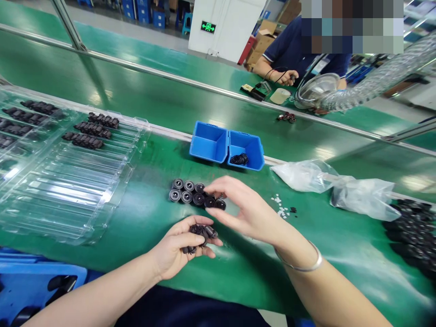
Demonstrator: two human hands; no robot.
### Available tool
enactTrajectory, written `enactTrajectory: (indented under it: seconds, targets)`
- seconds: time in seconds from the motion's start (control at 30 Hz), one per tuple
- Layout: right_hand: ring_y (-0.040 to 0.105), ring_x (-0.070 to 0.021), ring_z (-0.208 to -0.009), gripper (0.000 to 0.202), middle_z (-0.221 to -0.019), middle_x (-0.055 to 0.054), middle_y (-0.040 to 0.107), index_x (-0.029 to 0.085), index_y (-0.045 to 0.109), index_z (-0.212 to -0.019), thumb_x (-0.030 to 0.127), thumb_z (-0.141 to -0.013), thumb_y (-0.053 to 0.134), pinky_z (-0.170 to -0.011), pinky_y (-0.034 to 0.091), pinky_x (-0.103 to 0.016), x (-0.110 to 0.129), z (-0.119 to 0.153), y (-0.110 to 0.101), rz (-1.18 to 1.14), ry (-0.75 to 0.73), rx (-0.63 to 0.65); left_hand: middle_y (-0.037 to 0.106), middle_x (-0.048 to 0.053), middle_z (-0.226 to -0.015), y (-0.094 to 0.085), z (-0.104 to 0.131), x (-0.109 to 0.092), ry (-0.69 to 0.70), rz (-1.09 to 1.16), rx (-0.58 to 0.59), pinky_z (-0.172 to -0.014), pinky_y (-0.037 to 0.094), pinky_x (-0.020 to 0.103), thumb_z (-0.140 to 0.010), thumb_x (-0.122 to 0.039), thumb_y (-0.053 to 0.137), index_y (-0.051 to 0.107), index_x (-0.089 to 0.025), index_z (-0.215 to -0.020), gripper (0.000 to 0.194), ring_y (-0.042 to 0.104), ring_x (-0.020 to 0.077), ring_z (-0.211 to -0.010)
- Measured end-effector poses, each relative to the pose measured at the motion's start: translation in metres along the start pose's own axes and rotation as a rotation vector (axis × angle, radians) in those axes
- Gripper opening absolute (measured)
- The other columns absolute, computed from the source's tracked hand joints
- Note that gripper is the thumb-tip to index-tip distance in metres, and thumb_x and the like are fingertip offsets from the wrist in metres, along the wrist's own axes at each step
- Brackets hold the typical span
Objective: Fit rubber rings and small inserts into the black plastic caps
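Note:
My left hand (pixel 184 245) is closed around a clump of small black ribbed parts (pixel 199 234), above the green work surface. Just beyond it, black round parts (pixel 186 196) stand in two short rows, their ring-shaped tops facing up. My right hand (pixel 243 204) is over the right end of these rows, thumb and fingers apart. Its fingertips are close to the end parts; whether they touch them I cannot tell. The right hand partly hides that end of the rows.
Two blue bins (pixel 208 143) stand behind the rows, the right one with black rings (pixel 239 159). A clear tray (pixel 68 190) with black assemblies lies left. Plastic bags (pixel 303 175), white bits (pixel 282 211) and piled black parts (pixel 417 231) lie right. A co-worker (pixel 289 50) sits opposite.

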State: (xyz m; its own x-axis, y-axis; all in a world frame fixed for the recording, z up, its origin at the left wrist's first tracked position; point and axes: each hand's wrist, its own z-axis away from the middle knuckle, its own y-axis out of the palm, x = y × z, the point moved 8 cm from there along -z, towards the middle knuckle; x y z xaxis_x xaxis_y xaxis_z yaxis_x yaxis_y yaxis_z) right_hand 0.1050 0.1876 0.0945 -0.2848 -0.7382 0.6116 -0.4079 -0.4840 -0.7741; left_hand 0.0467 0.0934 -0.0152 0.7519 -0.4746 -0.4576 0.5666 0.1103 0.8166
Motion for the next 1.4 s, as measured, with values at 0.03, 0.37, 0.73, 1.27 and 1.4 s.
enactTrajectory:
  seconds: [0.03, 0.37, 0.73, 1.27, 1.4]
  targets:
    - [0.057, -0.0201, -0.097, 0.036, -0.106, -0.007, 0.061, 0.021, 0.051, -0.122, 0.032, -0.09, 0.063, -0.085, 0.05, -0.036, 0.004, 0.005, 0.002, -0.042, 0.014, 0.049, 0.068, 0.011, -0.097, 0.0, 0.0, -0.001, 0.008, 0.015, -0.002, -0.078, 0.053, 0.035, -0.075, -0.011, 0.063, 0.065, -0.014, -0.105, 0.031, 0.067, 0.0244, -0.094]
    - [0.054, -0.016, -0.083, 0.042, -0.093, -0.004, 0.063, 0.021, 0.055, -0.121, 0.041, -0.086, 0.066, -0.077, 0.046, -0.031, 0.004, 0.03, 0.037, -0.213, 0.033, 0.105, 0.067, 0.013, -0.11, 0.001, 0.001, -0.002, -0.003, -0.014, 0.028, -0.087, 0.054, 0.045, -0.079, -0.009, 0.062, 0.062, -0.013, -0.104, 0.026, 0.067, 0.025, -0.097]
    - [0.061, -0.0168, -0.09, 0.012, -0.1, -0.007, 0.063, 0.02, 0.063, -0.102, 0.019, -0.093, 0.056, -0.077, 0.053, -0.031, -0.014, -0.011, -0.009, -0.194, -0.008, -0.118, 0.067, 0.01, -0.092, -0.001, 0.0, -0.003, 0.017, -0.09, -0.008, -0.074, 0.057, 0.034, -0.08, -0.018, 0.069, 0.066, -0.014, -0.096, 0.017, 0.064, 0.0227, -0.095]
    - [0.059, -0.0212, -0.097, 0.021, -0.102, -0.008, 0.062, 0.018, 0.056, -0.109, 0.009, -0.09, 0.053, -0.089, 0.05, -0.04, -0.029, -0.053, 0.033, 0.068, -0.068, 0.055, 0.073, 0.014, -0.099, 0.0, -0.002, 0.002, -0.007, -0.123, -0.013, -0.092, 0.05, 0.043, -0.076, -0.013, 0.059, 0.063, -0.014, -0.101, 0.026, 0.069, 0.0262, -0.098]
    - [0.059, -0.0208, -0.096, 0.02, -0.102, -0.008, 0.063, 0.019, 0.057, -0.109, 0.01, -0.091, 0.053, -0.087, 0.05, -0.038, -0.03, -0.054, 0.035, 0.064, -0.062, 0.054, 0.073, 0.014, -0.098, 0.002, -0.002, 0.002, -0.007, -0.095, -0.001, -0.091, 0.051, 0.043, -0.076, -0.013, 0.06, 0.064, -0.013, -0.1, 0.024, 0.068, 0.0281, -0.101]
